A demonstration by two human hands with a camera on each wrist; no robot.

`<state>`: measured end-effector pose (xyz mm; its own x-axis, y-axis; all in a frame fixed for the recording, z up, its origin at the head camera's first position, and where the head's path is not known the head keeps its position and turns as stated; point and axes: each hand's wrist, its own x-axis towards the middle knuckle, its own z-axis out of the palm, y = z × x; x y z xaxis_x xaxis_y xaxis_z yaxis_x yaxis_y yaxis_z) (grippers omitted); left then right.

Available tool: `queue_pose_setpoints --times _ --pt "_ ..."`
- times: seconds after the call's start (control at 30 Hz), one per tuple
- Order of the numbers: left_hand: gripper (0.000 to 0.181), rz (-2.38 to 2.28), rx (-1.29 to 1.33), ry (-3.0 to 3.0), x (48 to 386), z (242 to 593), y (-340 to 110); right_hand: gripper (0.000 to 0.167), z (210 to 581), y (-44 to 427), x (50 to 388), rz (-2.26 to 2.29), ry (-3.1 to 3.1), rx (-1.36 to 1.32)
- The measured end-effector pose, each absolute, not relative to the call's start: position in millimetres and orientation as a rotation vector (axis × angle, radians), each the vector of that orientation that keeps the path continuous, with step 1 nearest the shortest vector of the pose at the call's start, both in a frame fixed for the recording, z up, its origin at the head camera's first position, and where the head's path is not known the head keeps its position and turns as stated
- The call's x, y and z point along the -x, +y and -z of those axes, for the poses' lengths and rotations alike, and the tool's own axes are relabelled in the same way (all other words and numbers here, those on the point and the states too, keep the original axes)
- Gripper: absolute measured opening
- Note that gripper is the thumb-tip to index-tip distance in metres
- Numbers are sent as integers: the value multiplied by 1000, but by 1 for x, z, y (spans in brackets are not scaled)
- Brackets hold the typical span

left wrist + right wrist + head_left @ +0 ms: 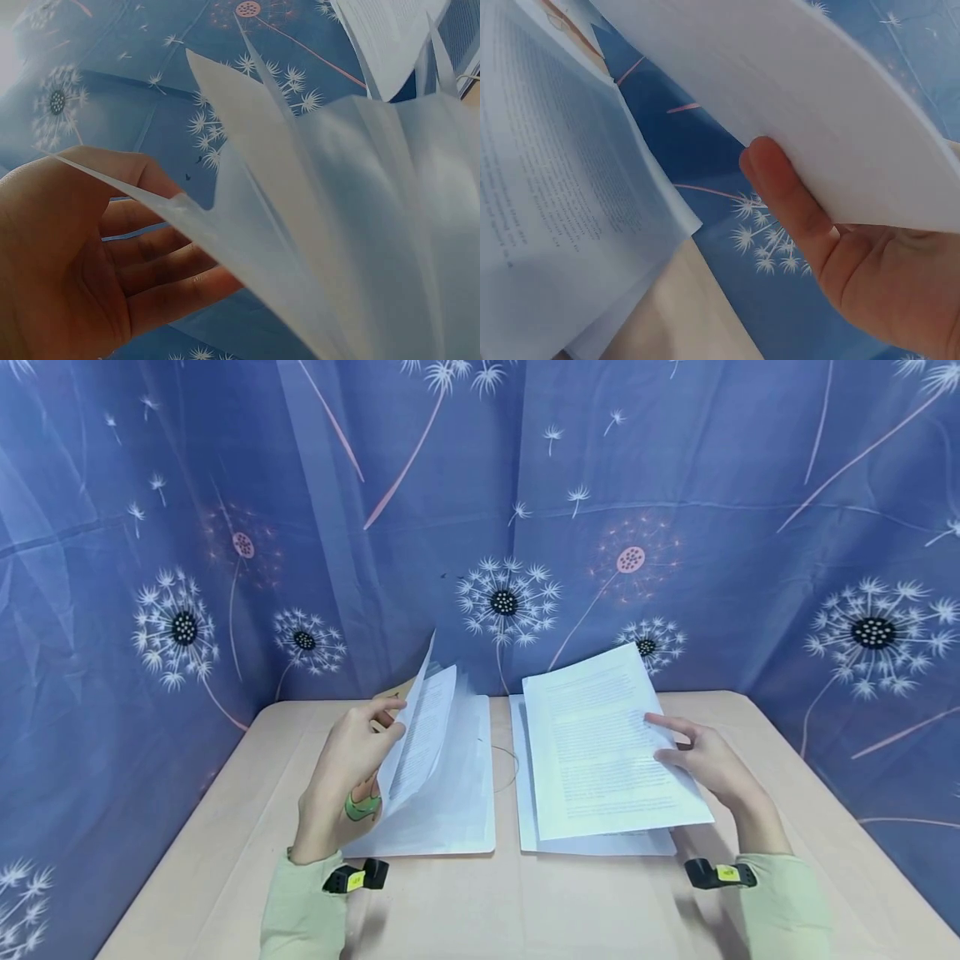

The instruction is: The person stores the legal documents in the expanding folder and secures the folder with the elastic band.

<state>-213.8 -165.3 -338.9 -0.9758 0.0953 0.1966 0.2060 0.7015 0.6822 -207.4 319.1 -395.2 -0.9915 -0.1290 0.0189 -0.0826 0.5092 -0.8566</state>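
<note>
A booklet with clear pockets (468, 777) lies open on the left, its left pages raised. My left hand (352, 747) pinches the edge of these pages between thumb and fingers; the left wrist view has the hand (97, 247) at a translucent page (225, 255). On the right, my right hand (712, 764) holds printed sheets (607, 752) by their right edge, tilted above another white sheet or cover (527, 810). In the right wrist view the hand (870, 262) grips the pale sheets (802, 112); part of it is hidden behind them.
Both stacks are on a beige-covered table (450, 910), with a thin looped line (516, 768) between them. A brown cover with a green drawing (363, 806) shows under the raised left pages. A blue dandelion-patterned curtain (420, 568) stands behind and beside the table.
</note>
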Motion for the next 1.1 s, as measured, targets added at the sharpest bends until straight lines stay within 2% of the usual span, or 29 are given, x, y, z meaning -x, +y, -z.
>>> queue_pose_setpoints --times 1.1 --pt "43 1143 222 -2771 215 340 -165 68 379 300 204 1741 2562 156"
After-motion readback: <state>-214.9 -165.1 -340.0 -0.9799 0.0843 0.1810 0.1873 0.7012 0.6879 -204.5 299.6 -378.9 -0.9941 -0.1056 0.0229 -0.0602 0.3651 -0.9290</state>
